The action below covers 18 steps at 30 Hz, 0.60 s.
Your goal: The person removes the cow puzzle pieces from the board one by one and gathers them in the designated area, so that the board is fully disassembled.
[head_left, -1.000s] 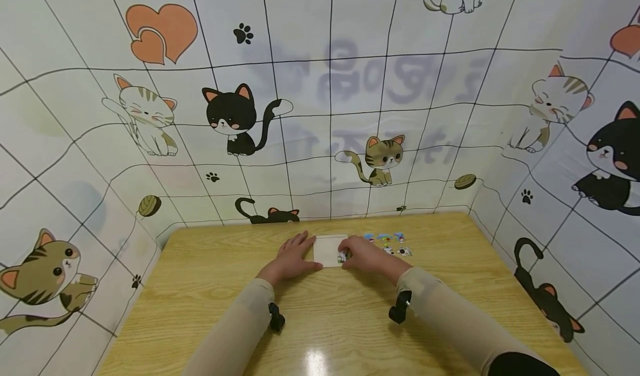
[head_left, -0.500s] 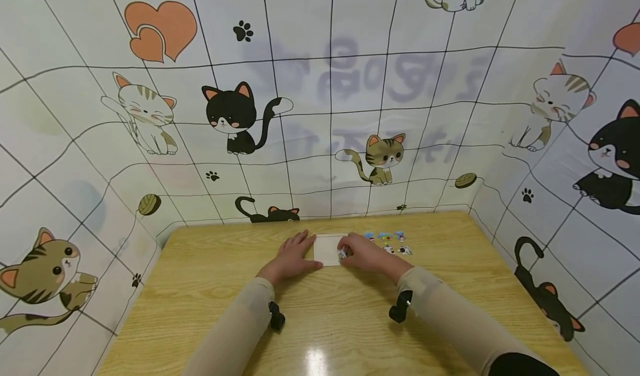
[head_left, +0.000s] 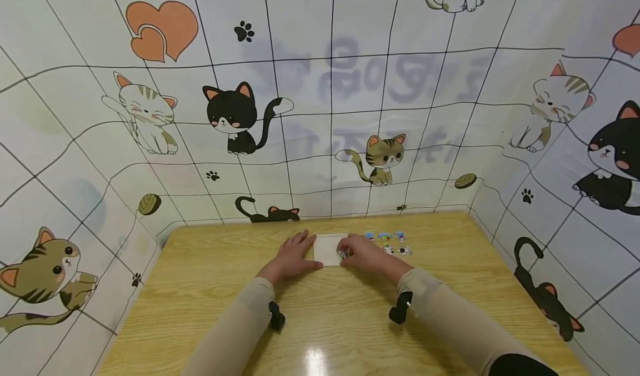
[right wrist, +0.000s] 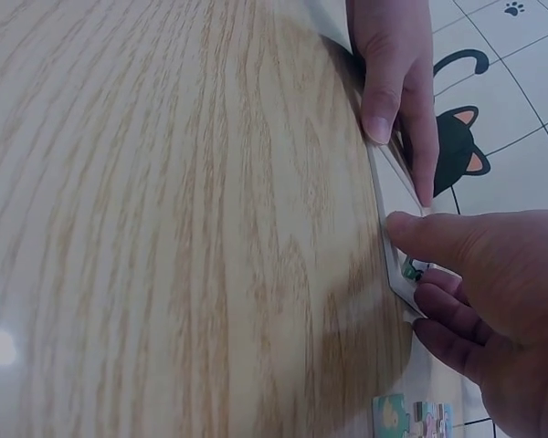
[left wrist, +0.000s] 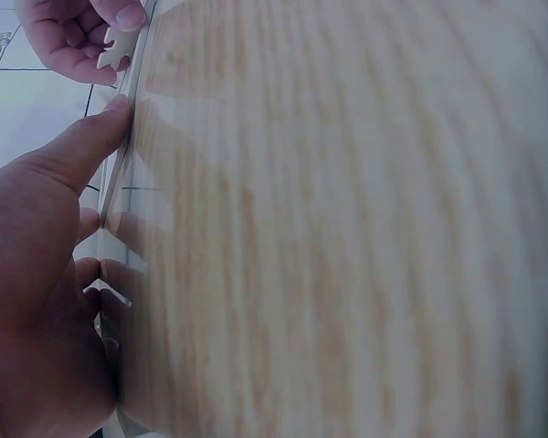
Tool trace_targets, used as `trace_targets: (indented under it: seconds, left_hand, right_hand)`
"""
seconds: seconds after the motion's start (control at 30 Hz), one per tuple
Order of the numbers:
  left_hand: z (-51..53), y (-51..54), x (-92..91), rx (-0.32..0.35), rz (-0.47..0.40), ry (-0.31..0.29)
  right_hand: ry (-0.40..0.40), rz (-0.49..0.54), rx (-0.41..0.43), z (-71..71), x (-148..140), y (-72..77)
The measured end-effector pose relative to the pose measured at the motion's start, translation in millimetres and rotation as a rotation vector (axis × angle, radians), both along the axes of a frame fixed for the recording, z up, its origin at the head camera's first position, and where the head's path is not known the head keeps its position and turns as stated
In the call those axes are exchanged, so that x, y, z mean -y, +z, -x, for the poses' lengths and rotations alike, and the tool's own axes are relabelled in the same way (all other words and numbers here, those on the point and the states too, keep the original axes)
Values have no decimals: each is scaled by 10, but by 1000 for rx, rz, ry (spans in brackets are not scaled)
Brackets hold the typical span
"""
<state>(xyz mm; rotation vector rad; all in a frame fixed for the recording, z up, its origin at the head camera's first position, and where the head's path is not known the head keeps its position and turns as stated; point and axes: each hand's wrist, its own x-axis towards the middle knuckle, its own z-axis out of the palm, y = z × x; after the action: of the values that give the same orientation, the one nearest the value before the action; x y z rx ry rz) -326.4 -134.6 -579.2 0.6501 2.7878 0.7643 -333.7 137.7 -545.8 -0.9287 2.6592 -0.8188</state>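
A shallow white puzzle tray (head_left: 326, 251) lies flat towards the back of the table. My left hand (head_left: 292, 260) rests at its left side, fingers spread, with the thumb touching the near left edge. At the tray's right side my right hand (head_left: 367, 254) pinches a jigsaw puzzle piece (left wrist: 119, 49) between thumb and fingers. In the left wrist view this piece stands tilted, showing its pale back and notched outline. A bit of printed picture shows beside the fingers in the right wrist view. The fingers hide most of the piece.
To the right of the tray lie several loose colourful puzzle pieces (head_left: 384, 236) in two rough rows, partly behind the right hand. The wooden table (head_left: 325, 309) meets a cat-print wall covering (head_left: 310, 143) at the back and sides.
The puzzle piece in my right hand showed more of its printed face a second ago and is now tilted up. The right hand has shifted only slightly; the left stays put.
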Motion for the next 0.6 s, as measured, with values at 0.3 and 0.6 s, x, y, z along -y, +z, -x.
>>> trace_targets:
  seconds: [0.3,0.6]
  left_hand:
    - [-32,71,-7,3,16,-6]
    - [-25,51,-8,13,3,14]
  right_hand:
    - [15,34,-60,-51,-15,-12]
    - [-15,80,-74,-112,-46,3]
